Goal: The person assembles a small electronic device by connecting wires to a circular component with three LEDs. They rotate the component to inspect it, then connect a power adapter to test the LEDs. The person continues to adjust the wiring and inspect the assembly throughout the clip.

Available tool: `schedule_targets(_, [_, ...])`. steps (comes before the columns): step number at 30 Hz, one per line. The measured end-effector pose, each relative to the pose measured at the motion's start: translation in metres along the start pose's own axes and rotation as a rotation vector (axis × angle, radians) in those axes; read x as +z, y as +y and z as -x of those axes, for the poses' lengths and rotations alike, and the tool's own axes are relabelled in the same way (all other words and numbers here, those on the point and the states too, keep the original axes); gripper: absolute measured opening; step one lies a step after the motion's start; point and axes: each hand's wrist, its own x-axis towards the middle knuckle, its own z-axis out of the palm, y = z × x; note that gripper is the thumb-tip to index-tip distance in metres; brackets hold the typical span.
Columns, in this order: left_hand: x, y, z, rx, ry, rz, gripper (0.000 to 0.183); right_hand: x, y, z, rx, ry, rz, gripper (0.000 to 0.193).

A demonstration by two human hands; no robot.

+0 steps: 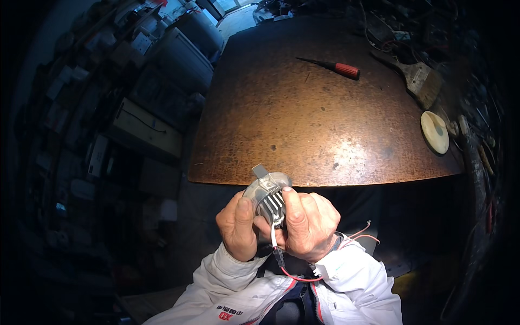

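Observation:
Just off the near edge of the table I hold a round recessed downlight (273, 205), its finned back facing up. My left hand (238, 227) grips its rim on the left, thumb pressed along the side. My right hand (311, 223) closes on the right side, thumb on top near the fins. A flat metal spring clip (260, 171) sticks up at the far side. From the lamp a white cable runs down to a black connector (279, 258). Red and dark wires continue to a small white box (323, 270) by my right sleeve. The lamp's front is hidden.
On the brown wooden table (260, 119) lie a red-handled screwdriver (345, 70), a wide brush (422, 83) and a cream round disc (435, 132). Dark clutter with cables lines the right side. Cabinets (146, 127) and loaded shelves stand on the left.

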Motion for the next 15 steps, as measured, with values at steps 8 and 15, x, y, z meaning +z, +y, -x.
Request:
schedule_targets(8, [0.001, 0.000, -0.001, -0.014, 0.013, 0.030, 0.046, 0.003, -0.001, 0.001, 0.000, 0.006, 0.013, 0.059])
schedule_targets(15, [0.005, -0.005, -0.002, 0.020, 0.101, 0.086, 0.046, 0.005, -0.012, 0.004, 0.118, 0.048, -0.053, 0.079])
